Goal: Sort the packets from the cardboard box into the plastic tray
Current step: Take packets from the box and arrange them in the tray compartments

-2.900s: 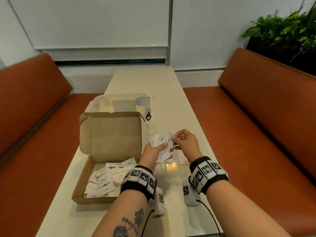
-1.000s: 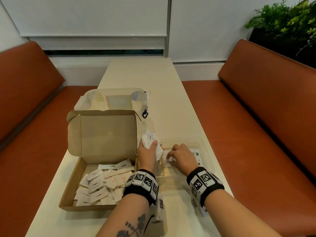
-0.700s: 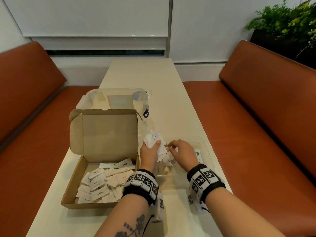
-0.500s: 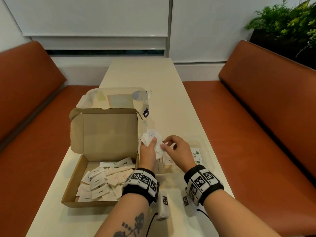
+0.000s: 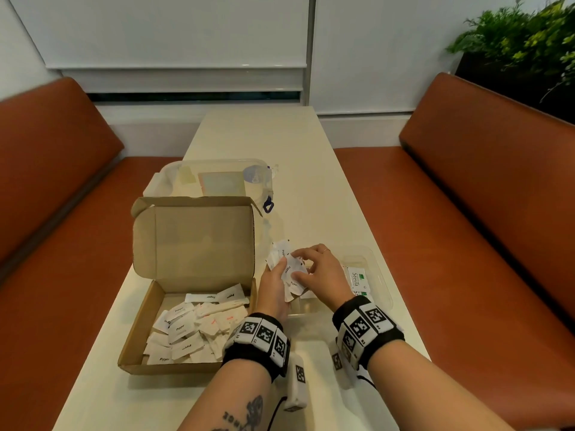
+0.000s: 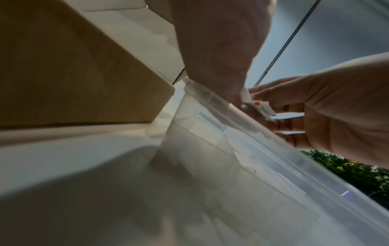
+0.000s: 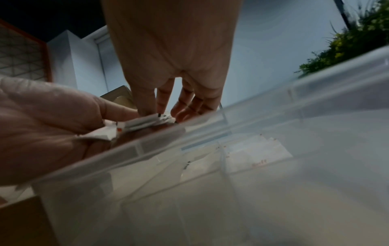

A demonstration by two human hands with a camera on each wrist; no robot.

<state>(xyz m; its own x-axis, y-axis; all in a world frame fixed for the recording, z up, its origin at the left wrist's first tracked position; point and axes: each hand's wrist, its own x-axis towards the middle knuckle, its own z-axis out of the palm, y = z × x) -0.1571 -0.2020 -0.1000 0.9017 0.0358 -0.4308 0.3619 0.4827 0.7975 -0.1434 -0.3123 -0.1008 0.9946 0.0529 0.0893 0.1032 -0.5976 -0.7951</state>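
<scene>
My left hand (image 5: 273,284) grips a bunch of small white packets (image 5: 287,265) just above the left end of the clear plastic tray (image 5: 378,276). My right hand (image 5: 314,269) reaches into that bunch, thumb and fingers pinching one packet. The wrist views show the same pinch over the tray rim (image 6: 242,119), with the packets (image 7: 145,125) between both hands. The open cardboard box (image 5: 193,244) lies left of the tray with several packets (image 5: 193,331) on its floor. A green-printed Stevia packet (image 5: 357,276) lies in a right compartment of the tray.
A clear lidded plastic container (image 5: 214,181) stands behind the box's raised lid. The long cream table (image 5: 264,135) runs on toward the wall. Orange benches (image 5: 482,197) flank it on both sides, and a green plant (image 5: 522,42) stands at the far right.
My right hand has come up out of the tray and back to the bunch in my left hand, where it now pinches a packet. The left hand has stayed over the tray's left end.
</scene>
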